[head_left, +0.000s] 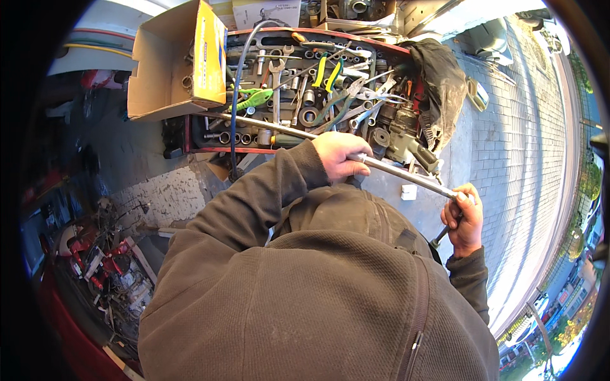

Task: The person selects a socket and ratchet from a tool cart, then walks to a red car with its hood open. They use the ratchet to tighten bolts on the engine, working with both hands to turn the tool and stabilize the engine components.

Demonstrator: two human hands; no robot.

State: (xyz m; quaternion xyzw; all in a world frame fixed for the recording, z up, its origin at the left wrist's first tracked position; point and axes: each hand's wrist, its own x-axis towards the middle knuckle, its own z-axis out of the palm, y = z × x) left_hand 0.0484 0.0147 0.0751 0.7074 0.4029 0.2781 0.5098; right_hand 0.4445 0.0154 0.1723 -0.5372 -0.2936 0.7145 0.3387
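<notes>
A long, shiny metal bar [406,173] runs slantwise in front of me, from over the tool tray down to the right. My left hand [343,155] is closed around its middle, thumb along the bar. At the bar's right end, my right hand [465,219] grips it with curled fingers. Below that hand a thin dark shaft with a greenish end [437,242] sticks out; what it belongs to is hidden. Beyond my hands lies the tool tray [248,150], red-edged and full of wrenches, sockets and pliers. Green-handled pliers [255,98] lie near the bar's far part.
An open cardboard box [162,79] stands on the tray's left end, with a dark hose [236,82] arching beside it. A power tool [406,136] and a dark cloth [441,82] are at the tray's right. Red machinery [108,267] stands at lower left.
</notes>
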